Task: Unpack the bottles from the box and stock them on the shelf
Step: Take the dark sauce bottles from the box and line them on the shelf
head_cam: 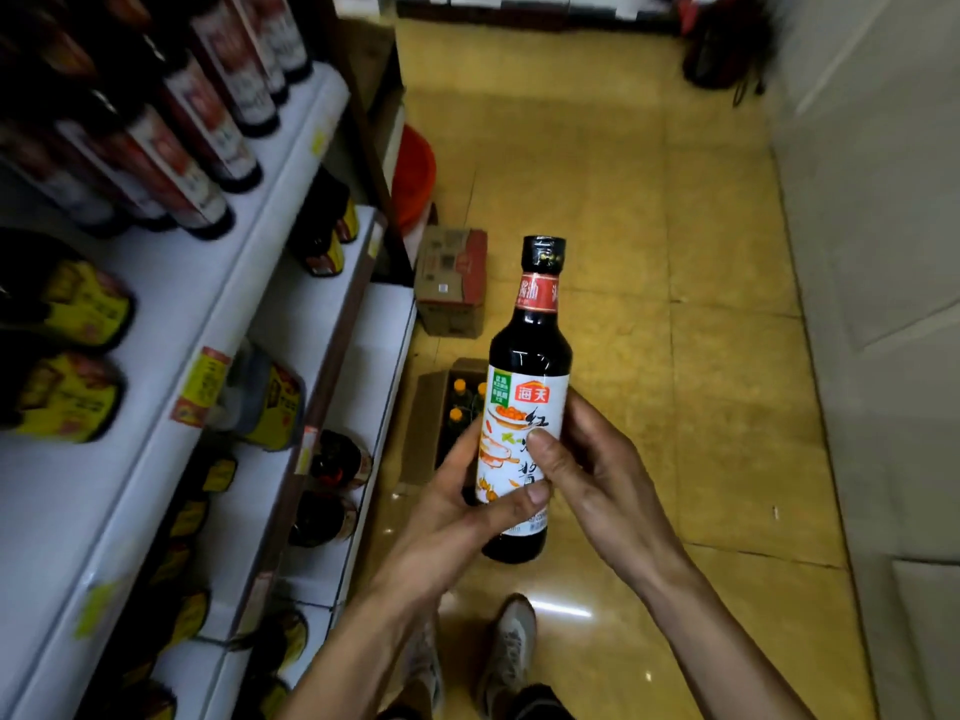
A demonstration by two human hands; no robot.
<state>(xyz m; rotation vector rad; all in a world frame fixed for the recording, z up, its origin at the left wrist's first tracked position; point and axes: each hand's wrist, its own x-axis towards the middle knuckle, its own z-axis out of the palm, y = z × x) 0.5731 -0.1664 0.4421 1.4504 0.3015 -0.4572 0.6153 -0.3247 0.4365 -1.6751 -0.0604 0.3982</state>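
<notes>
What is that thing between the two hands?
A dark sauce bottle with a white label, held upright. The left hand grips it from one side and the right hand from the other, as the head view shows.

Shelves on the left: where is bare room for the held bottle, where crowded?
Bare board on the lower shelf, between its dark jars and the closed carton; another gap on the middle shelf. The upper shelf is packed with bottles.

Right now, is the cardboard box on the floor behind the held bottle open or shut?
Open: the box has its flaps spread, and orange bottle caps show inside it.
</notes>
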